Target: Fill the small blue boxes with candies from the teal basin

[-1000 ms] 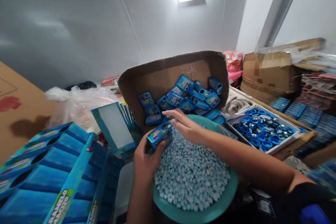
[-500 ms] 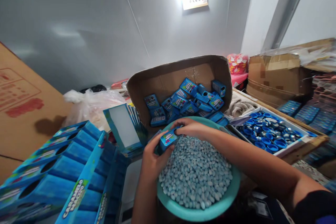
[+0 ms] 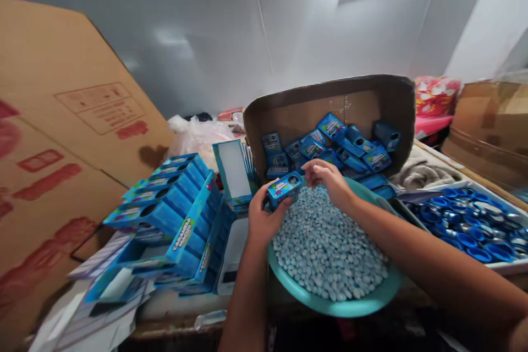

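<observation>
My left hand (image 3: pixel 264 219) grips a small blue candy box (image 3: pixel 285 187) over the near-left edge of a teal bowl (image 3: pixel 330 305). The bowl is heaped with pale blue candies (image 3: pixel 325 247). My right hand (image 3: pixel 330 179) is curled with pinched fingers at the right end of the same box, touching it above the candies. Just behind both hands stands an open cardboard carton (image 3: pixel 371 100) holding several more small blue boxes (image 3: pixel 342 146).
Blue display cartons (image 3: pixel 173 214) are stacked at the left, with a big flat cardboard sheet (image 3: pixel 61 137) behind them. A tray of blue caps (image 3: pixel 470 220) lies at the right. A plastic bag (image 3: pixel 198 135) and more cardboard boxes (image 3: pixel 487 126) sit at the back.
My right hand drew back from a stretched reach and closed its fingers at the end of the box that my left hand holds. The view swung to the left.
</observation>
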{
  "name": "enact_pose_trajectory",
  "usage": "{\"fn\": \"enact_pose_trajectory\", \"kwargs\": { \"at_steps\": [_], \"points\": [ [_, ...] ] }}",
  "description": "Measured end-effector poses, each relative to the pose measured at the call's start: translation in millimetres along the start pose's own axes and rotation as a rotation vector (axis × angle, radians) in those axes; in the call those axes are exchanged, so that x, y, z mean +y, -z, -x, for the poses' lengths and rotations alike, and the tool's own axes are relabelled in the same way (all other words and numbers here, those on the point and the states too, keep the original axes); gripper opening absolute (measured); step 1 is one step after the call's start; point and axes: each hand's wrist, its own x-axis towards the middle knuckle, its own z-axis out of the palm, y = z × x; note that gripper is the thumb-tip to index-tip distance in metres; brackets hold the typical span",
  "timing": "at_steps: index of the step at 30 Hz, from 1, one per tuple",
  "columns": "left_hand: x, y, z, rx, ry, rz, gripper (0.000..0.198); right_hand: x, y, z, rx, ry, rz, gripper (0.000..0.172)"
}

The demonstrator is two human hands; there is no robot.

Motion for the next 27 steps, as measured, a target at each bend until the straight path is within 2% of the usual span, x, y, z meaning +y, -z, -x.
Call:
{"fn": "enact_pose_trajectory", "kwargs": {
  "at_steps": [3, 7, 10, 12, 14, 17, 18, 20, 22, 23, 24, 25, 27],
  "points": [
    [3.3, 14.2, 11.9, 0.1, 0.037, -0.068, 0.05, 6.6, 2.1, 2.4, -0.021, 0.098, 0.28, 0.044],
    [3.5, 43.3, 41.2, 0.338, 0.086, -0.295, 0.05, 16.1, 0.4, 11.8, -0.297, 0.013, 0.812, 0.038],
    [-6.2, 61.6, 60.6, 0.5, 0.215, -0.359, 0.054, 18.3, -1.8, 21.0, -0.462, -0.063, 0.967, 0.031],
    [-17.4, 69.2, 67.0, 0.521, 0.325, -0.341, 0.056, 16.7, -2.7, 25.1, -0.509, -0.047, 0.974, 0.028],
    [-28.5, 73.1, 68.0, 0.477, 0.409, -0.298, 0.057, 13.4, -2.9, 27.0, -0.51, -0.018, 0.943, 0.029],
    [-34.8, 73.0, 67.4, 0.378, 0.475, -0.246, 0.059, 7.8, -1.3, 27.9, -0.518, -0.02, 0.881, 0.027],
    [-33.1, 71.6, 69.8, 0.38, 0.47, -0.253, 0.061, 6.4, -0.5, 28.1, -0.527, -0.028, 0.861, 0.024],
    [-25.1, 66.5, 83.3, 0.497, 0.341, -0.334, 0.065, 5.0, 1.4, 28.5, -0.54, -0.058, 0.836, 0.019],
    [-13.9, 57.5, 109.2, 0.631, 0.035, -0.483, 0.055, 5.8, 3.1, 28.9, -0.53, -0.092, 0.829, 0.014],
    [-7.8, 50.8, 125.1, 0.627, -0.151, -0.536, 0.048, 6.7, 3.9, 29.0, -0.527, -0.102, 0.836, 0.013],
    [-1.2, 42.4, 140.8, 0.551, -0.331, -0.556, 0.042, 7.6, 4.8, 29.2, -0.532, -0.11, 0.85, 0.013],
    [5.9, 32.6, 154.7, 0.417, -0.479, -0.541, 0.037, 8.4, 5.9, 29.2, -0.546, -0.112, 0.869, 0.013],
    [22.3, 10.8, 170.7, 0.068, -0.663, -0.429, 0.028, 9.0, 9.0, 28.7, -0.6, -0.12, 0.923, 0.009]
  ]
}}
